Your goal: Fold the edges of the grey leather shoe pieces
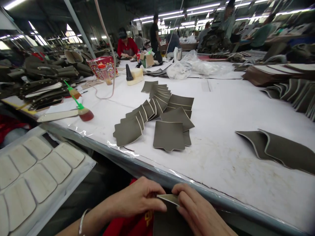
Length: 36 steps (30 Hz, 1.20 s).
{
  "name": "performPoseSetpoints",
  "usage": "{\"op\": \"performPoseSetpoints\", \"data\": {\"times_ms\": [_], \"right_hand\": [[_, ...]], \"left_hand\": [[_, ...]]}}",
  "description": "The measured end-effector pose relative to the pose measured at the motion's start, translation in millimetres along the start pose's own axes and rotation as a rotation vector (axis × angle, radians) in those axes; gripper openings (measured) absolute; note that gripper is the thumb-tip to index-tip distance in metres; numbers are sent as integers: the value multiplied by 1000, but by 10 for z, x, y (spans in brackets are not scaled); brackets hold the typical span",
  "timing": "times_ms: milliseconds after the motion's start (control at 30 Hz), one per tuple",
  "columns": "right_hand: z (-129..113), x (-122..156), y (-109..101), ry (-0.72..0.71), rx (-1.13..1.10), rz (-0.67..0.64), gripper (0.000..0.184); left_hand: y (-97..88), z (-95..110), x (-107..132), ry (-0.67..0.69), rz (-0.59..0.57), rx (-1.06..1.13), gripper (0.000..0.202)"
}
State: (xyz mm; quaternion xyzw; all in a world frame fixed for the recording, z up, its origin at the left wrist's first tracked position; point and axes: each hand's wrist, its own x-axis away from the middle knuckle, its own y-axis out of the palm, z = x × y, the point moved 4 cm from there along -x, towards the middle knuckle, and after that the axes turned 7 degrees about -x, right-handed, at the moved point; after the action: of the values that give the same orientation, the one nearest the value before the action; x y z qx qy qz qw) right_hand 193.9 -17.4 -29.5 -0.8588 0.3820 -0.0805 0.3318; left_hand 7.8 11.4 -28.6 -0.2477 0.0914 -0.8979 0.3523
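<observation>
In front of my body, below the table's edge, I hold a dark olive leather piece (169, 219) whose top edge is folded over, showing a pale underside. My left hand (142, 198) pinches the left end of that fold between thumb and fingers. At the fold's right end, my right hand (193, 208) grips with its fingers curled over the edge. Just beyond, on the table, lies a fanned row of similar leather pieces (129, 131). A few more leather pieces (168, 134) overlap beside the row. The lower part of the held piece runs out of view.
A board with pale panels (40, 182) stands at my left. On the white table (216, 121) are green-tipped glue bottles (85, 114), a cream block with a dark handle (135, 76), plastic bags (187, 65) and folded leather (283, 147) at right. A person in red (126, 46) sits across.
</observation>
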Motion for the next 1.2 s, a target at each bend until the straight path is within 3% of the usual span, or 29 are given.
{"op": "performPoseSetpoints", "data": {"times_ms": [100, 333, 600, 767, 1033, 1200], "right_hand": [[91, 33, 5, 18, -16, 33, 25], [263, 97, 127, 118, -23, -26, 19], [311, 178, 199, 55, -22, 9, 20], [306, 226, 181, 0, -2, 22, 18], [89, 25, 140, 86, 101, -110, 23], [16, 17, 0, 169, 25, -84, 16]], "left_hand": [[9, 76, 27, 4, 46, -128, 8], [96, 71, -29, 51, 43, -349, 16], [164, 45, -41, 80, 25, -535, 20], [211, -15, -1, 126, 58, -495, 28], [207, 92, -43, 72, 75, -304, 18], [246, 100, -71, 98, 108, -280, 19]]}}
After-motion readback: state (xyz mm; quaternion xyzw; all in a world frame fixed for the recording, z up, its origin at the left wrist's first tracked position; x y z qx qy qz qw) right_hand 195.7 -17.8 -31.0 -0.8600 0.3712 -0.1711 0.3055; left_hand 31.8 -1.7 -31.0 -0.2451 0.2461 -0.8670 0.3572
